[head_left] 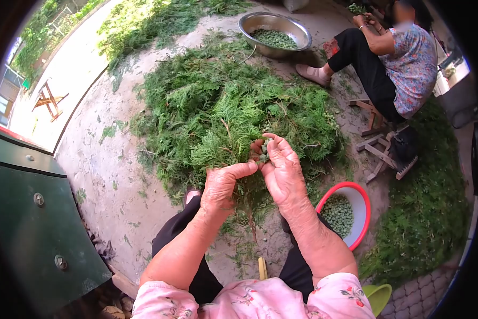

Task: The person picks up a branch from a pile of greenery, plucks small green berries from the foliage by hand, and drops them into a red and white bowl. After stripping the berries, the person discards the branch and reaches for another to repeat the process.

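My left hand [220,187] is closed around a leafy evergreen branch [227,141] with flat, feathery green sprays. Its thumb points toward my other hand. Close beside it, my right hand [282,173] has its fingers curled around small pale-green cones [264,152]; whether these are still attached to the branch is hidden. Both hands are over the near side of a large heap of cut evergreen branches [180,101]. By my right knee stands a red-rimmed white basin [364,215] with many of the same small green cones in it.
Behind the heap is a metal bowl [302,47] with green cones. At right, a seated person [409,69] holds a sprig, near wooden stools [377,151]. More greenery [425,212] lies along the right. A green metal box [31,212] stands at left, a yellow-green container [380,296] lower right.
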{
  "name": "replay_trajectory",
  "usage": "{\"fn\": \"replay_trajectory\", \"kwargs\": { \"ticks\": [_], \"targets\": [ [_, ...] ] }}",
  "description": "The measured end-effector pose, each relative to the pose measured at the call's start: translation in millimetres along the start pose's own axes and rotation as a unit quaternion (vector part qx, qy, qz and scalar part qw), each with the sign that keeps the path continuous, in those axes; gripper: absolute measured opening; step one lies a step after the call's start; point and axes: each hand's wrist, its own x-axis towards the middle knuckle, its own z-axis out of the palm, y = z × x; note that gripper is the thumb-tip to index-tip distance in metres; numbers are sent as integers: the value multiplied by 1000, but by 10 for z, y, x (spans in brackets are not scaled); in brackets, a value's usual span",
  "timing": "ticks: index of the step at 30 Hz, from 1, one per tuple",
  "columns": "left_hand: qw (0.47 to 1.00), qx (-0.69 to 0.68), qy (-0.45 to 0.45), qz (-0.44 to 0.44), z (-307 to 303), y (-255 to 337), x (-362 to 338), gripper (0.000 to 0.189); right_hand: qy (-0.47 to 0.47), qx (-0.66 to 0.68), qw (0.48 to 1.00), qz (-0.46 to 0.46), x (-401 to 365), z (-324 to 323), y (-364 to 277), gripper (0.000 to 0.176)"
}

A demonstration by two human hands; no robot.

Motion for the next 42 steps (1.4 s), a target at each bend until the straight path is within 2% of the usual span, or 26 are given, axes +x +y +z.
{"fn": "replay_trajectory", "kwargs": {
  "ticks": [3, 6, 10, 12, 13, 14, 15, 16, 17, 18, 19, 20, 22, 23, 24, 25, 26, 28, 29, 32, 35, 38, 42],
  "targets": [
    [1000, 22, -8, 9, -69, -25, 39, 28, -10, -49, 999, 0, 8, -37, -35, 19],
    [999, 35, -19, 17, -80, 36, 14, 31, 35, -97, 994, -21, 43, -54, -129, 20],
    [995, 70, -27, 60, -123, 18, 51, 34, 26, 0, 1000, -13, 72, -41, -360, 24],
    [995, 82, 1, 54, -174, -43, 78, 31, 22, 25, 999, 5, 81, -68, -470, 27],
    [959, 226, -3, 169, -171, -58, 67, 31, 42, 33, 999, 5, 92, -57, -490, 31],
    [889, 362, -8, 278, -169, -78, 54, 31, 41, 33, 999, 5, 92, -94, -525, 31],
    [855, 379, -29, 354, -302, -229, 193, 37, 14, 48, 999, 15, 89, -157, -578, 31],
    [854, 379, -30, 355, -332, -229, 239, 37, -14, 63, 998, 23, 90, -185, -615, 31],
    [746, 480, -8, 462, -368, -197, 270, 29, 12, 43, 999, 8, 96, -157, -657, 31],
    [613, 563, 14, 554, -391, -151, 291, 23, 12, 43, 999, 7, 113, -160, -704, 31],
    [492, 658, 18, 570, -226, 63, 100, 32, 2, 15, 1000, -12, 130, -185, -767, 31],
    [464, 659, 25, 592, -224, 71, 108, 41, -7, -14, 999, -30, 134, -201, -817, 31],
    [427, 675, 21, 601, -182, 105, 62, 38, 8, -38, 998, -52, 110, -171, -867, 30],
    [427, 675, 21, 601, -182, 101, 62, 38, 0, -64, 994, -87, 95, -151, -873, 27],
    [405, 689, 22, 600, -181, 91, 58, 37, -7, -91, 988, -121, 70, -120, -879, 25],
    [383, 703, 23, 599, -177, 80, 57, 36, -12, -151, 980, -131, 27, -66, -868, 21],
    [384, 703, 21, 598, -172, 70, 59, 36, -10, -223, 966, -133, -25, 19, -858, 17],
    [358, 708, 13, 609, -169, 55, 64, 32, -48, -357, 918, -165, -125, 191, -784, 13],
    [357, 714, 10, 603, -165, 48, 62, 32, -61, -414, 898, -136, -178, 230, -788, 13],
    [354, 721, 10, 596, -167, 16, 62, 32, -122, -545, 790, -252, -147, 257, -663, 20],
    [366, 721, 10, 589, -170, -7, 59, 32, -133, -581, 765, -244, -138, 225, -585, 23],
    [373, 707, 2, 601, -165, 4, 51, 32, -139, -583, 762, -245, -120, 182, -529, 25],
    [383, 706, -3, 596, -162, 19, 33, 33, -143, -600, 744, -257, -88, 155, -513, 22]
  ]
}}
